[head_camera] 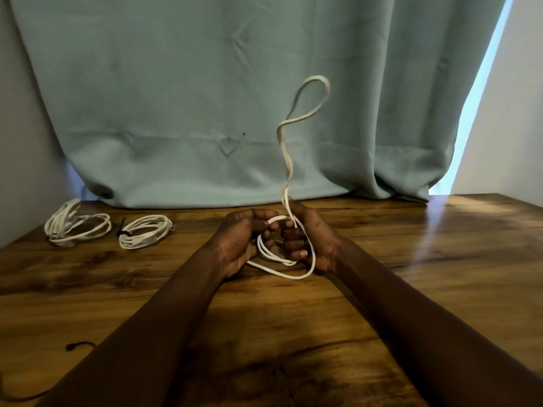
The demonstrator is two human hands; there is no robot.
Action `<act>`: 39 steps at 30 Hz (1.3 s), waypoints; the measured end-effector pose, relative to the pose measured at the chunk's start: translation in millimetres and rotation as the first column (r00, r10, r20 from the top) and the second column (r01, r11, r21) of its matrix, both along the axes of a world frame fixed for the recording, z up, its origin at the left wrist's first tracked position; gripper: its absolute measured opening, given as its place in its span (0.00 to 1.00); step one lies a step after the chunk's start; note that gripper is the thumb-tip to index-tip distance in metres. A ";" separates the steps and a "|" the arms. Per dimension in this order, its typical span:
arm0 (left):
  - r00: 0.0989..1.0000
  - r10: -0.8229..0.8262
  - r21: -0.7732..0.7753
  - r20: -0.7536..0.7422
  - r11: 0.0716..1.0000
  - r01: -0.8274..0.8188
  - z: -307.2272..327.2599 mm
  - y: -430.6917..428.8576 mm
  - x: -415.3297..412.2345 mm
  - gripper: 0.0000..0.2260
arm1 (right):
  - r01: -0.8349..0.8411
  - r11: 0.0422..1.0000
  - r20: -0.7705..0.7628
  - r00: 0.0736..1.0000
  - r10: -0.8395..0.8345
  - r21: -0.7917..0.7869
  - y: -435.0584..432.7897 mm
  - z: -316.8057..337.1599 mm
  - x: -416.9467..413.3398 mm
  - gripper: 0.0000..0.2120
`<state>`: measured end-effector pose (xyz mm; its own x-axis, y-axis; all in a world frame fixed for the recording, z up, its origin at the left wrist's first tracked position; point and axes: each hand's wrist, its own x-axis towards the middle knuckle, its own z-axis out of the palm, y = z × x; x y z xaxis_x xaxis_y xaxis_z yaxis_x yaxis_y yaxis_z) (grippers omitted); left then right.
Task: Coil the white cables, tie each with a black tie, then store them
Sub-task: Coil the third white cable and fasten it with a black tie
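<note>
Both hands meet over the middle of the wooden table (382,259). My left hand (239,242) pinches the top of a small coil of white cable (289,276), whose loops hang down between the palms. My right hand (308,239) is closed on the same cable; its loose tail (286,160) whips up in the air in front of the curtain, blurred. Two finished white coils lie at the far left: one (77,226) near the table's edge, the other (145,231) beside it with a black tie (122,230) around it.
A teal curtain (205,98) hangs behind the table's far edge. A loose black tie (79,345) lies on the table at the near left, and a dark cord (17,396) curls at the bottom left corner. A white wall stands at the right.
</note>
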<state>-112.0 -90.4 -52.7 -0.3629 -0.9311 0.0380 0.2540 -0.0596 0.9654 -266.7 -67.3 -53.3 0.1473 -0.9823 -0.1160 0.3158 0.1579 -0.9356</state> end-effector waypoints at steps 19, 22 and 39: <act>0.980 0.101 0.074 -0.172 0.993 -0.089 11.9 20.8 -10.7 0.09 | -0.210 0.633 -0.660 0.369 -0.654 -0.745 17.7 9.3 19.7 0.15; 0.979 0.043 0.099 -0.197 0.995 -0.024 11.1 19.9 -6.3 0.09 | -0.225 0.645 -0.669 0.426 -0.609 -0.731 19.6 10.6 17.2 0.12; 0.591 0.652 -0.762 0.475 0.640 -0.094 19.2 8.1 13.5 0.09 | -0.050 0.759 -0.750 0.207 -0.628 -0.649 6.4 0.8 -1.3 0.16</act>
